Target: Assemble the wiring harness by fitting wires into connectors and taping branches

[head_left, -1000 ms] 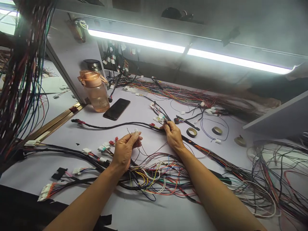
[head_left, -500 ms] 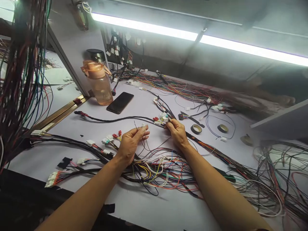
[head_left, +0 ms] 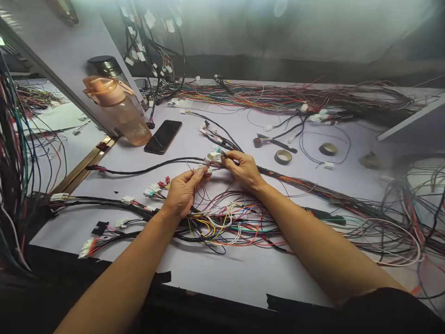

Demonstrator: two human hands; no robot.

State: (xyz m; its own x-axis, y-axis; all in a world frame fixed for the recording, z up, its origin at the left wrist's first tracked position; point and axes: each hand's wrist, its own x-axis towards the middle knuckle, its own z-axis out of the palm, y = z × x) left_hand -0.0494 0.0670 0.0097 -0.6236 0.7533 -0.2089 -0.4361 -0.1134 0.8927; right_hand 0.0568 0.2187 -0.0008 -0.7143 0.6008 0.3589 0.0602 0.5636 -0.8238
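Note:
My left hand (head_left: 181,192) is closed in a pinch around a small white connector (head_left: 201,166) with thin dark wires trailing from it. Just to its right, my right hand (head_left: 244,170) pinches dark wires close behind a white connector (head_left: 213,157), with a teal piece beside it. The two sets of fingertips are near each other but apart. Below them spreads a loose tangle of coloured wires (head_left: 229,222), joined to black-wrapped harness branches on the left. White and red connectors (head_left: 155,189) lie just left of my left hand.
A black phone (head_left: 163,136) and an orange-lidded bottle (head_left: 114,109) stand at the back left. Tape rolls (head_left: 282,157) (head_left: 328,149) lie right of my hands. A long wire bundle (head_left: 257,97) runs along the back. More wires (head_left: 399,222) heap up at the right.
The view has tilted down and shifted. My right hand has come closer to my left, and the white connector by its fingers now sits near the one in my left hand.

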